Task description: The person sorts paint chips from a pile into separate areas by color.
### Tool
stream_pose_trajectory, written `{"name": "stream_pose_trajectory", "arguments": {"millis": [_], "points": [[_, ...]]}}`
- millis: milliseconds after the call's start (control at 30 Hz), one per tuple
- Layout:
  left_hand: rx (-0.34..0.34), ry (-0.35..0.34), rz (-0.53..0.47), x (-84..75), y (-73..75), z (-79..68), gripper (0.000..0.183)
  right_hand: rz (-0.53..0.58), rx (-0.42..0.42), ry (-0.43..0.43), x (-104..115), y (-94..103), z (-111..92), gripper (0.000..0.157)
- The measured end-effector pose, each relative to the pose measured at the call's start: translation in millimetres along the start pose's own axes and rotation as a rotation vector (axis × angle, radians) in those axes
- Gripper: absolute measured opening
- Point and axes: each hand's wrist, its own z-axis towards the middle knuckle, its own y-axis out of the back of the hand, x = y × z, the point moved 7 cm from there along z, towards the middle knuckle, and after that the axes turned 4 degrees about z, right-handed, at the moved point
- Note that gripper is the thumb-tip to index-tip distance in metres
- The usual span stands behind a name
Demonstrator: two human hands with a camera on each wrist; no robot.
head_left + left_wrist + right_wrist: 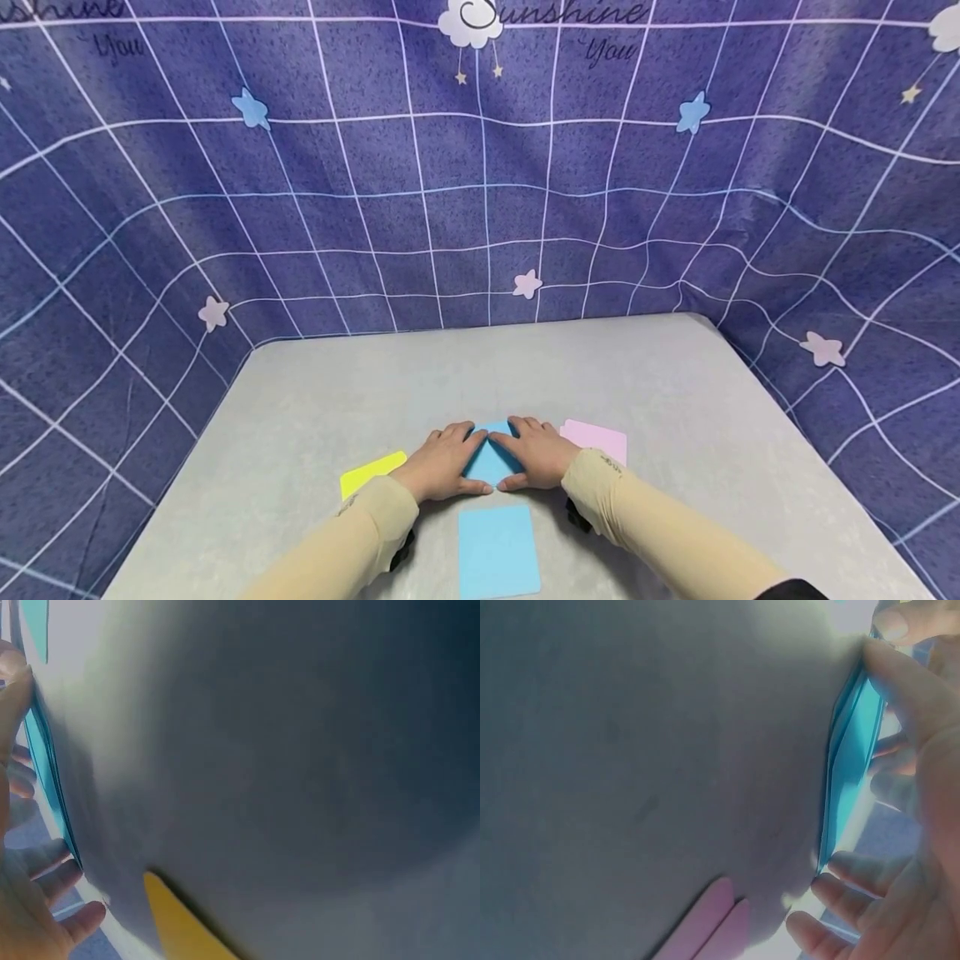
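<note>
In the head view, both hands hold a small stack of blue cards (491, 463) at the middle of the table. My left hand (442, 463) grips its left side, thumb at the near edge and fingers at the far corner. The right hand (542, 455) mirrors this on the right side, and the thumbs almost meet. The left wrist view shows the thin layered edge of the blue cards (49, 765) between thumb and fingers. In the right wrist view the layers of the blue cards (849, 761) bow slightly apart. Palms partly hide the stack from above.
Another blue card (498, 552) lies nearer the front, between the forearms. A yellow card (371, 473) lies left of the left hand. Overlapping pink cards (597, 439) lie beyond the right wrist. The grey table (450, 375) backs onto a blue gridded curtain (480, 221).
</note>
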Motion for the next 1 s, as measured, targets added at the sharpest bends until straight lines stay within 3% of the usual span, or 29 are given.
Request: {"name": "stream_pose_trajectory", "arguments": {"millis": [300,567,1000], "points": [[-0.015,0.002,-0.047,0.3,0.5,-0.3,0.093,0.041,0.005,0.007,-4.5,-3.3,1.3,0.088],[-0.07,-0.05,-0.048,-3.6,4.1,-1.5,0.092,0.06,-0.005,0.016,-5.1,-2.8,-0.7,0.091],[-0.076,-0.088,-0.054,-8.3,5.8,-4.5,0.089,0.046,0.0,0.037,-4.0,2.0,-8.2,0.091]]}}
